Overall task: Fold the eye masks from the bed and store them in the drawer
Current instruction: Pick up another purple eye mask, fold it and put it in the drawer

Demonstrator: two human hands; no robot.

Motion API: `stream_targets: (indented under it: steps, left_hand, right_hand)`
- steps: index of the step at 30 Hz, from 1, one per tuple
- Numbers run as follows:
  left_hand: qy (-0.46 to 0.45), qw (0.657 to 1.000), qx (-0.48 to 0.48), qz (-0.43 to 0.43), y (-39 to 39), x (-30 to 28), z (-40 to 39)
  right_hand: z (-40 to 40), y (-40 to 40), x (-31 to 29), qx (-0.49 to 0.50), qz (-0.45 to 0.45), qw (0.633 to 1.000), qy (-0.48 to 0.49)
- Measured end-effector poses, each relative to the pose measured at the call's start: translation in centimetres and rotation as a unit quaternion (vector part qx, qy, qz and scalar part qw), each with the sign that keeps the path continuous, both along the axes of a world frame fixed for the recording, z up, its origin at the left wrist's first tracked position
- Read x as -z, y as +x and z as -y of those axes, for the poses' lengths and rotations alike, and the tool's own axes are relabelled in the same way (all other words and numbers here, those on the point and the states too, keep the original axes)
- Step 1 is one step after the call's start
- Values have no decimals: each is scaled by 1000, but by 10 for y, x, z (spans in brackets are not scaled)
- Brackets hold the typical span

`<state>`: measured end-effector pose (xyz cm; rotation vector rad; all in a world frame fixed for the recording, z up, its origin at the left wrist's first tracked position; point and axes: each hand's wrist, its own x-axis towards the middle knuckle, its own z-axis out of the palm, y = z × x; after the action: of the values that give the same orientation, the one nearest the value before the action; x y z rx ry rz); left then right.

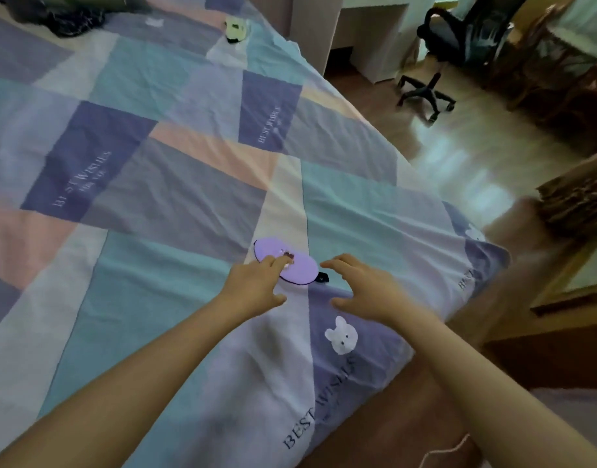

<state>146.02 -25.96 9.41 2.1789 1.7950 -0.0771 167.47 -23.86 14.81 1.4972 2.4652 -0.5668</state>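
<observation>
1. Lilac eye mask point(287, 261) lying flat and unfolded near the foot corner of the bed point(175, 184), on a patchwork cover of teal, pink and purple squares; dark strap end point(324, 278) poking out at its right edge.
2. Left hand point(256, 285) resting on the mask's near edge, fingertips point(283, 261) touching the cloth around a small motif; fingers bent only slightly, not yet pinching anything as far as can be seen.
3. Right hand point(361, 288) hovering just beside the strap end, fingers spread and relaxed, holding nothing, apart from the mask.
4. Second small pale item point(235, 28) far up the bed near the far edge, possibly another mask; too small to tell.
5. Dark heap of fabric point(64, 15) at the top left corner of the bed, unrelated as far as can be judged.
6. Office chair point(459, 45) and a pale desk point(371, 35) standing across the wooden floor; no drawer identifiable.
7. Judged progress: early. No fold made on this mask, nothing stored; left to do are folding, carrying to the drawer, and likely the same for the far item.
</observation>
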Motion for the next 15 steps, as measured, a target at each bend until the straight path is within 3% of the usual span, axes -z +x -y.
stream_targets:
  steps: [8,15]
  left_hand:
    - [-1,997,-68,19,9,129,-61]
    - [21,996,-83,-27,18,185,-93]
  right_hand:
    - [-102,-3,145,-72,-1,997,-17]
    - [-129,-15,206,-104,-11,994,-43]
